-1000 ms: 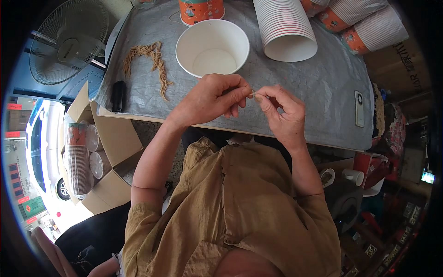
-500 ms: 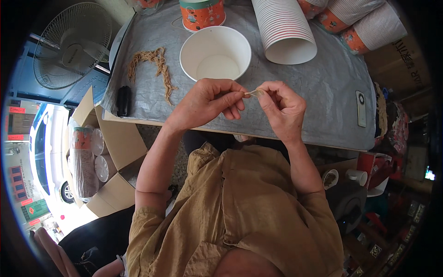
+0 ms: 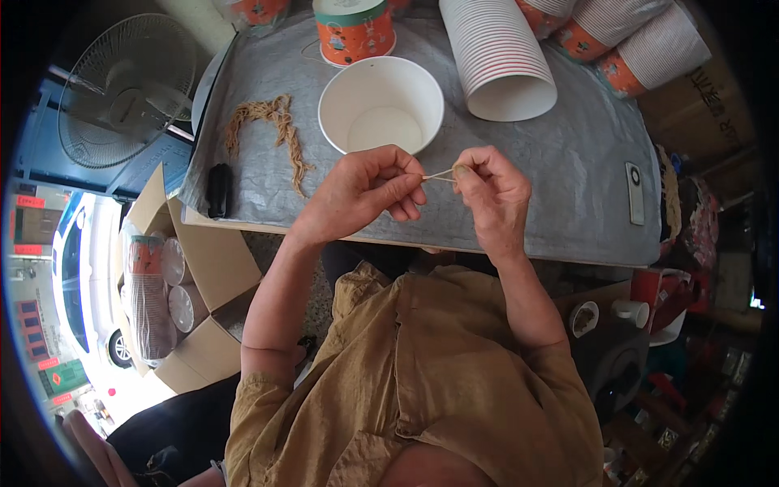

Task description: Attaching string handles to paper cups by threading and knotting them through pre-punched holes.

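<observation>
Between my hands a thin, pale string (image 3: 439, 175) is stretched, seemingly in two strands. My left hand (image 3: 375, 188) pinches one end between thumb and fingertips. At the other end, my right hand (image 3: 492, 188) has its fingers closed on the string. Both hands are over the near part of the table, just in front of a white paper bucket (image 3: 385, 130) with its mouth tilted toward me. A bunch of tan strings (image 3: 280, 130) lies to the left of the bucket. Behind it stands an orange paper bucket (image 3: 355, 36) with a green top band.
A stack of white paper buckets (image 3: 503, 69) lies on the grey-covered table (image 3: 576, 187), with wrapped stacks (image 3: 649, 57) at the far right. A black object (image 3: 218, 190) and a pale flat device (image 3: 634, 193) rest near the edges. An open carton (image 3: 215, 260) and a fan (image 3: 126, 97) stand left.
My hands have drawn slightly apart, so a longer stretch of string shows between them. The whole scene sits a little lower in the picture.
</observation>
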Demonstrator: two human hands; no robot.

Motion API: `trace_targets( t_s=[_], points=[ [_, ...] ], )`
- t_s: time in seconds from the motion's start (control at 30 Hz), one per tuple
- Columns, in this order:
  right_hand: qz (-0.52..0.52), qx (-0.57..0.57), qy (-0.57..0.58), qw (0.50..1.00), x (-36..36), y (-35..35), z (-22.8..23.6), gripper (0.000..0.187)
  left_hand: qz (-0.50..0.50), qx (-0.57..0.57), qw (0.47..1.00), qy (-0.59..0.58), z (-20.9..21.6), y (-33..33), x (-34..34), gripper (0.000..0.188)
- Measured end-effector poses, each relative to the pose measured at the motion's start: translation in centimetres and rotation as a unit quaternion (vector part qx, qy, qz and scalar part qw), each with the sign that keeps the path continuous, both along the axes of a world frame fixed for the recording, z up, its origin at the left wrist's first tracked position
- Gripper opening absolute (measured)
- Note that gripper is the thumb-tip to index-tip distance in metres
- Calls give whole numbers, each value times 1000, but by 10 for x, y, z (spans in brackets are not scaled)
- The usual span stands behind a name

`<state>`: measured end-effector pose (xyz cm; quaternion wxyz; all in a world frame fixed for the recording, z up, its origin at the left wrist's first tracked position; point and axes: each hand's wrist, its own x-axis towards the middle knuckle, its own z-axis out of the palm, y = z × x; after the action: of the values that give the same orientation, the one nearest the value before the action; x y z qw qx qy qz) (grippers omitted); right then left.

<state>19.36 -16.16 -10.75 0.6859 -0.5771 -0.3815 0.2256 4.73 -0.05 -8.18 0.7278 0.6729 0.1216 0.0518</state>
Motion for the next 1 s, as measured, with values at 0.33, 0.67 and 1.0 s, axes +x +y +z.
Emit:
trace_targets(
  t_s=[0.33,0.67,1.0],
  points=[
    [91,11,360,929,-5,15,-2,10,77,135,987,-37,-4,-12,0,8],
    [102,-26,355,929,-13,17,0,8,204,133,963,-114,-23,-31,-1,13],
    [128,-6,373,919,-13,18,-7,12,216,256,927,-170,-34,-24,-2,14]
  ],
)
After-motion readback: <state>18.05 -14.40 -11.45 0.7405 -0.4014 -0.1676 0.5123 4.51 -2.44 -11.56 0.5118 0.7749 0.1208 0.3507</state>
